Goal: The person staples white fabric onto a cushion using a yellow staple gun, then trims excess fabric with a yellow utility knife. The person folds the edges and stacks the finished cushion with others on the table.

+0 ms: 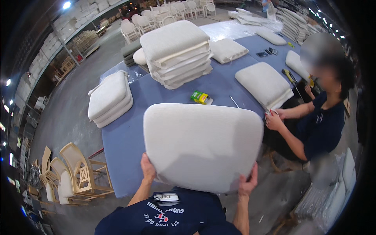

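Note:
A large cream seat cushion [201, 145] with rounded corners is held up in front of me, over the near edge of the blue-covered table. My left hand [148, 167] grips its lower left side, the fingers partly hidden behind it. On the lower right side, my right hand [248, 181] has hold of it too, thumb up along the edge. Just beyond the cushion lie a green and yellow box [200, 97] and a thin pen-like stick [234, 102].
A tall cushion stack [176, 55] stands at the table's far side, a shorter cushion stack [111, 98] at its left edge. At right a co-worker [319, 121] handles another cushion [264, 84]. Wooden chairs [76, 172] stand on the floor at left; wrapped cushions [333, 192] lie at lower right.

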`<state>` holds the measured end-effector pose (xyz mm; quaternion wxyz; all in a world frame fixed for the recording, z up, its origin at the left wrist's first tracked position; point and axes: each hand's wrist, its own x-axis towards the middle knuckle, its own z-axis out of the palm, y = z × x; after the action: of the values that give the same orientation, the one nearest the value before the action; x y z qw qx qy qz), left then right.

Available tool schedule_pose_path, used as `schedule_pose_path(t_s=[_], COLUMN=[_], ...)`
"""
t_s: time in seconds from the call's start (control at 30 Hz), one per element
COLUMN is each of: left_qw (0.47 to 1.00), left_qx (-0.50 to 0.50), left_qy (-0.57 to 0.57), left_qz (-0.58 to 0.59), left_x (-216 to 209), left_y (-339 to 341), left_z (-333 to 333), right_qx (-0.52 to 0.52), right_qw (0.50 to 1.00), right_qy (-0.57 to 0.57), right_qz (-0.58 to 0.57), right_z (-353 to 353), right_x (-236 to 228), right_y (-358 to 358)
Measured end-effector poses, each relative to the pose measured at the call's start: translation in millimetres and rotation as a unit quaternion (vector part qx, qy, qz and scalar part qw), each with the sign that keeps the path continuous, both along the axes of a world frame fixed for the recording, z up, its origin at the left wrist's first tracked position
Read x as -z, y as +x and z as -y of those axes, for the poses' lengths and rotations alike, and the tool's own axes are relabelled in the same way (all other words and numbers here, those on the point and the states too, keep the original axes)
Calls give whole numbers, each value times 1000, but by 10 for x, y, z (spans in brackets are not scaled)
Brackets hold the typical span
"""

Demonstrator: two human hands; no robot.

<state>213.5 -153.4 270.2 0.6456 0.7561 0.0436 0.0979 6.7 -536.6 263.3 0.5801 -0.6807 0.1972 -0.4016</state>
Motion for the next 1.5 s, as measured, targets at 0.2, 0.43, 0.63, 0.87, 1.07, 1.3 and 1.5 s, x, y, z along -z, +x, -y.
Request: schedule_pose_path(t_s=[0.2, 0.43, 0.63, 0.87, 1.07, 1.3, 1.5], left_qw=[981, 936, 877, 935, 968, 971, 977], left_qx=[92, 162, 65, -87, -19, -23, 8], left_qy=[-160, -286, -197, 38, 249, 235, 190], left_qz=[54, 128, 433, 341, -21, 46, 94], left_x=[-308, -1249, -2416, -3988, -2960, -2051, -2000], left_y=[726, 1986, 3444, 4980, 6958, 6877, 6779], left_z=[1145, 1938, 1532, 1049, 955, 972, 1211], right_qx=[174, 354, 294, 122, -66, -82, -111], right_qw=[969, 869, 853, 868, 782, 840, 879], right_qy=[-166, -309, -403, -480, -602, -504, -461], right_qz=[53, 154, 155, 25, -146, -183, -47], right_z=[482, 1192, 1624, 1774, 488, -112, 193], right_x=[-421, -1595, -3722, -5592, -3432, -2116, -1722], right_y=[-258, 683, 2581, 6209, 8493, 8313, 7725])
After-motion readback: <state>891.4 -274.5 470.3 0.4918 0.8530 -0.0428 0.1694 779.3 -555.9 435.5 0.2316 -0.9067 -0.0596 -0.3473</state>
